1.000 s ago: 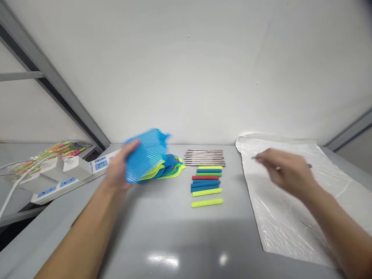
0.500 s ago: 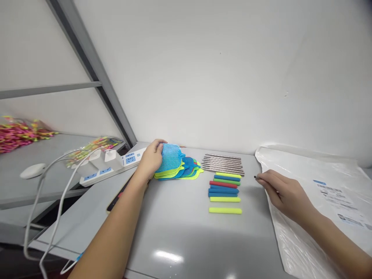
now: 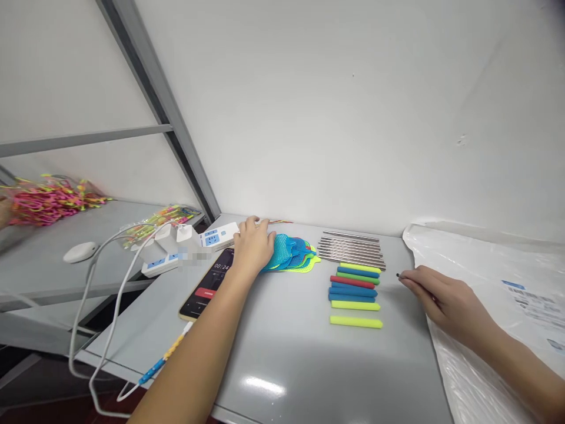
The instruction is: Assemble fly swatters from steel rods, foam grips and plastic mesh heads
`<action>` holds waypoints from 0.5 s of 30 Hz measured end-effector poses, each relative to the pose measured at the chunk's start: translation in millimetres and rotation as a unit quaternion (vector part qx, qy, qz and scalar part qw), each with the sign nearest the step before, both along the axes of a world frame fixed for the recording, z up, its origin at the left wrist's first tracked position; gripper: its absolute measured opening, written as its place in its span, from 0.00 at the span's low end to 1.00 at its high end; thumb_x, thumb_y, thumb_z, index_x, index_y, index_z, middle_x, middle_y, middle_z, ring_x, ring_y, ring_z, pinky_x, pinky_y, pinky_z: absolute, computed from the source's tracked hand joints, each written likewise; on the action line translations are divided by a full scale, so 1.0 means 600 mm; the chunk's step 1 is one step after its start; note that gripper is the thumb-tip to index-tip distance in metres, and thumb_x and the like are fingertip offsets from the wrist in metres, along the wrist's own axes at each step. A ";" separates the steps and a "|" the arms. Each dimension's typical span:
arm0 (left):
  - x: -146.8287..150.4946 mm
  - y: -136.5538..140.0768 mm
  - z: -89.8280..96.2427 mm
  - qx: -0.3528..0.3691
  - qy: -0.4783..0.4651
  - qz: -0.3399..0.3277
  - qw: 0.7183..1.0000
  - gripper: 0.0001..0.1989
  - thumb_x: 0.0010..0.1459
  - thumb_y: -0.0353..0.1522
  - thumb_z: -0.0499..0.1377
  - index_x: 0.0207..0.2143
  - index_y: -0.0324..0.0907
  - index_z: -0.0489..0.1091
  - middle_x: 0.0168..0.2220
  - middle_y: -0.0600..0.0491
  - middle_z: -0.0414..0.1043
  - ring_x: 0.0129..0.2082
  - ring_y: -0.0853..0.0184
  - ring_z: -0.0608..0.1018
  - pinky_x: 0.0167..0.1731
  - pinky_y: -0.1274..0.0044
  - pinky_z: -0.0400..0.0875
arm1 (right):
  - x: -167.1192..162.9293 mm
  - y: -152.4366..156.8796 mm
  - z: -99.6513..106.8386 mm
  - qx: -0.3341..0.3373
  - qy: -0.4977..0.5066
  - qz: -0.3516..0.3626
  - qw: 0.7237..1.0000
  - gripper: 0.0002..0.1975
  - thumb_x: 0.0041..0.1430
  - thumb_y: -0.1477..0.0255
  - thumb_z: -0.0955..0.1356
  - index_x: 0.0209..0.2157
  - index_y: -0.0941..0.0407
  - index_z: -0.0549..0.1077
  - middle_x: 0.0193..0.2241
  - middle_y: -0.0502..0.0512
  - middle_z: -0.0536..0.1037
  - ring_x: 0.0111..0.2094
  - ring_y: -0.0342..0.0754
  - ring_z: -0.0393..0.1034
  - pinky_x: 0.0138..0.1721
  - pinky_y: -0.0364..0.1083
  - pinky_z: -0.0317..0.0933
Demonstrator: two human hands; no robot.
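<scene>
My left hand [image 3: 255,250] lies over the left end of a pile of mesh fly-swatter heads [image 3: 289,253] in blue, green and yellow. Its fingers are spread past the pile's far side, and it hides part of the heads. Close to the bag's left edge, my right hand [image 3: 445,294] pinches a small dark-tipped piece [image 3: 399,275] between thumb and forefinger; most of it is hidden. Between the hands lie a row of thin metal rods [image 3: 351,247] and, nearer me, several coloured sleeves [image 3: 353,291] in yellow, blue, green and red.
A phone [image 3: 207,291] with a timer on its screen lies left of my left hand. Behind it sit a white power strip [image 3: 220,235] and looping cables [image 3: 117,294]. A white plastic bag [image 3: 468,247] covers the right side. Pink and yellow items [image 3: 53,200] lie at far left.
My view has turned left, showing more of the phone. My left hand has shifted right over the swatter heads, its fingers now spread. My right hand keeps its pinch.
</scene>
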State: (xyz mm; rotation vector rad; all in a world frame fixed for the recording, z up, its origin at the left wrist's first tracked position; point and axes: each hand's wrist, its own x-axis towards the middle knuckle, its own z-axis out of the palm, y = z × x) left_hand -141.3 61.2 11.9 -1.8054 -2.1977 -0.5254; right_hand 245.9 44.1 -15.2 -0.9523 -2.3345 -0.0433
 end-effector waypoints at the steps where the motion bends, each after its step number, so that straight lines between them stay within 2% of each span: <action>1: 0.008 -0.002 0.000 0.001 0.005 -0.011 1.000 0.21 0.63 0.40 0.48 0.55 0.44 0.65 0.56 0.40 0.60 0.55 0.48 0.63 0.49 0.57 0.60 | 0.001 0.001 -0.001 -0.001 0.000 -0.002 1.000 0.07 0.65 0.71 0.61 0.41 0.53 0.70 0.28 0.51 0.73 0.25 0.43 0.68 0.26 0.43 0.59; 5: 0.043 -0.010 -0.001 -0.003 0.013 -0.082 0.997 0.19 0.64 0.40 0.45 0.51 0.45 0.68 0.56 0.43 0.62 0.55 0.51 0.62 0.51 0.58 0.59 | 0.002 0.001 -0.001 -0.002 -0.003 -0.003 1.000 0.07 0.65 0.72 0.61 0.41 0.53 0.70 0.28 0.51 0.73 0.25 0.43 0.67 0.26 0.43 0.59; 8: 0.064 -0.018 -0.001 -0.011 0.009 -0.138 0.990 0.21 0.65 0.45 0.44 0.49 0.46 0.69 0.56 0.44 0.63 0.56 0.51 0.61 0.53 0.58 0.56 | 0.000 -0.001 0.001 -0.004 0.000 0.001 1.000 0.07 0.65 0.72 0.61 0.41 0.53 0.70 0.28 0.51 0.72 0.24 0.43 0.66 0.26 0.43 0.59; 11: 0.068 -0.023 -0.003 -0.039 -0.009 -0.168 0.985 0.25 0.63 0.49 0.44 0.52 0.46 0.67 0.57 0.43 0.62 0.57 0.50 0.61 0.54 0.57 0.54 | -0.003 -0.004 0.006 -0.009 0.004 0.001 1.000 0.07 0.65 0.71 0.61 0.41 0.53 0.70 0.28 0.51 0.72 0.24 0.42 0.66 0.25 0.42 0.59; 15: 0.059 -0.019 -0.014 -0.082 -0.052 -0.168 0.981 0.30 0.62 0.52 0.43 0.59 0.45 0.60 0.60 0.42 0.59 0.59 0.50 0.60 0.54 0.59 0.55 | -0.006 -0.006 0.011 -0.007 0.006 0.000 1.000 0.08 0.66 0.70 0.61 0.40 0.53 0.71 0.27 0.50 0.72 0.23 0.42 0.66 0.24 0.42 0.59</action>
